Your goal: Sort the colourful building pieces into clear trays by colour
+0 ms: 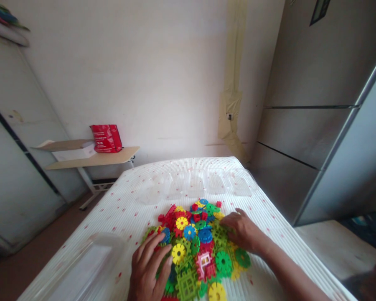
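Note:
A heap of plastic building pieces lies on the table, among them a yellow notched disc (179, 253), a blue notched disc (189, 232), a green notched disc (223, 262), a red window piece (206, 264) and an olive-green square piece (187, 285). At the heap's left side, my left hand (148, 265) rests with its fingers apart, touching the pieces. My right hand (242, 230) reaches to the heap's right edge, loosely bent fingers against the olive-green pieces there. Its fingertips are partly hidden, and I see nothing lifted in either hand.
Beyond the heap stands a row of clear plastic trays (196, 184). A clear plastic container (90, 263) lies at the left. Red-dotted white cloth (134, 217) covers the table. A grey fridge (307, 104) stands right; a side table (125, 155) at back left holds a red bag (106, 139).

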{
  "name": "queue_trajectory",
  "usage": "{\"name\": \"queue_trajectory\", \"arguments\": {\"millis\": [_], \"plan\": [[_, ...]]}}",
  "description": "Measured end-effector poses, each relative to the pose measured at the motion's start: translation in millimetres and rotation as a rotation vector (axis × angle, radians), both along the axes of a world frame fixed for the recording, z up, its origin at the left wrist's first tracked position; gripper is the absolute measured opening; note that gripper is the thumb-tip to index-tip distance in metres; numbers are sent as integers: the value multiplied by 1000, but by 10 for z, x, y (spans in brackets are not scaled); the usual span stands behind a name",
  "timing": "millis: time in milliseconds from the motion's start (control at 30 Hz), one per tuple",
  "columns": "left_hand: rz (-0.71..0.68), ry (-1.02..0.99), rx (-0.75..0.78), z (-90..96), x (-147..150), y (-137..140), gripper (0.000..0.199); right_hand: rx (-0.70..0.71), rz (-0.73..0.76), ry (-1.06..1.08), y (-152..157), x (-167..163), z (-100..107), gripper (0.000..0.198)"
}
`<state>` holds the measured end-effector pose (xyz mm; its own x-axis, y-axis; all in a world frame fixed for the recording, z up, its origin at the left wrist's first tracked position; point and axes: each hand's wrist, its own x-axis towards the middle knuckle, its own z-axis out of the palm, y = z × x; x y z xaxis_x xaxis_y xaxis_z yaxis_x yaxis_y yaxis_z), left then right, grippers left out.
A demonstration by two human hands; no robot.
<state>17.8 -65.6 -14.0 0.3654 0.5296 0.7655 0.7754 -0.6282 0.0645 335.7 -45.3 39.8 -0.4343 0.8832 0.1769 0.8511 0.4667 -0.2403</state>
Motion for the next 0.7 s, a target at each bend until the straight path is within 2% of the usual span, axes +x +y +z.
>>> {"name": "queue_trajectory", "arguments": {"millis": [133, 200, 300, 400, 500, 600, 700], "plan": [[-6, -6, 9, 8, -5, -4, 20, 88, -5, 94, 33, 2, -59, 30], [-8, -10, 12, 8, -8, -8, 21, 117, -37, 235, 60, 36, -81, 29], [-8, -16, 10, 1, -11, -12, 21, 72, -136, 492, 81, 107, -57, 33], [-5, -19, 0, -5, -12, -9, 21, -32, -174, 657, 66, 154, 17, 34], [-6, -19, 1, -2, -12, -7, 22, -210, -135, 741, 20, 128, 72, 33], [-7, -21, 1, 3, -12, -10, 22, -400, -106, 726, -34, 46, 79, 29], [-5, -21, -11, -2, -12, -12, 23, -503, -104, 614, -80, -34, 72, 25]]}}
